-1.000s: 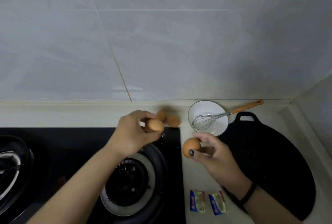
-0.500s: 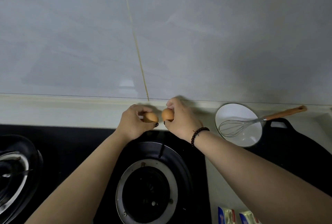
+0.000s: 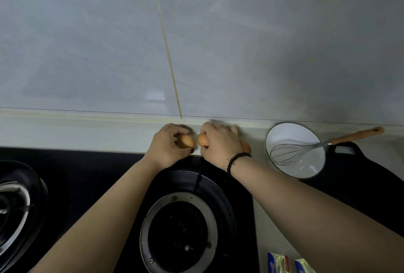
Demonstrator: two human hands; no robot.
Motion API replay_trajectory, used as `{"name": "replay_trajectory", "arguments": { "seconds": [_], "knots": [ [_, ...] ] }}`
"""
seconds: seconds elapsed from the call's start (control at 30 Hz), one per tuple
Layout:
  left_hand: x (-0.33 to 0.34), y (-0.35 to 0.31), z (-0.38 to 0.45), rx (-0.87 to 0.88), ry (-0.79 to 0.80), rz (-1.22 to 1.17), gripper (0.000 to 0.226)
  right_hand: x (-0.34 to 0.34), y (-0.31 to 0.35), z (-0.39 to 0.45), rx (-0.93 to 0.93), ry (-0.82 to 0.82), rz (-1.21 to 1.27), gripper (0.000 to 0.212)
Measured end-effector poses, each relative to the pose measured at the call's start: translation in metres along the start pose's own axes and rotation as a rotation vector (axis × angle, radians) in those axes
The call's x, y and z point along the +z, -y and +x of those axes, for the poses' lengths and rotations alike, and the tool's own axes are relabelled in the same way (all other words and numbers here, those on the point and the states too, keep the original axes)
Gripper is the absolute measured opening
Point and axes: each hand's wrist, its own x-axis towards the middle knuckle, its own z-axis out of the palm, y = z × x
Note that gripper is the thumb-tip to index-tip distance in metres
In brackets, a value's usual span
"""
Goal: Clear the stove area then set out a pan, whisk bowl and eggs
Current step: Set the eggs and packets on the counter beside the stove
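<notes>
Each hand, left (image 3: 167, 149) and right (image 3: 218, 144), grips an egg over the pale counter (image 3: 76, 135) below grey wall tiles (image 3: 262, 43).

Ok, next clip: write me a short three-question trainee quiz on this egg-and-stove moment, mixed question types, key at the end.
1. True or false: the whisk lies in the white bowl.
2. What does the left hand hold? A) an egg B) a spoon C) nothing
3. Fill in: the right hand grips an egg above the counter strip behind the ____.

Key: 1 true; 2 A; 3 stove. A third egg peeks out beyond the right wrist.
</notes>
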Motion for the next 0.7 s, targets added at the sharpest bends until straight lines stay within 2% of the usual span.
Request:
{"name": "replay_trajectory", "arguments": {
  "seconds": [0.27,0.43,0.5,0.6,0.7],
  "knots": [
    [-0.002,-0.013,-0.009,0.040,-0.010,0.047,0.045,-0.011,-0.002,-0.010,0.004,-0.003,0.023,0.031],
    [-0.003,-0.036,-0.036,0.016,-0.155,0.001,0.039,-0.031,-0.008,-0.066,-0.011,-0.309,0.310,0.029],
    [0.002,-0.053,-0.060,0.057,-0.220,-0.045,0.036,-0.037,-0.018,-0.108,-0.049,-0.358,0.419,0.026],
    [0.022,-0.084,-0.111,0.166,-0.249,-0.084,0.033,-0.039,-0.043,-0.174,0.019,-0.295,0.480,0.028],
    [0.055,-0.107,-0.165,0.286,-0.117,-0.083,0.036,-0.041,-0.070,-0.233,0.150,-0.107,0.429,0.032]
  ]
}}
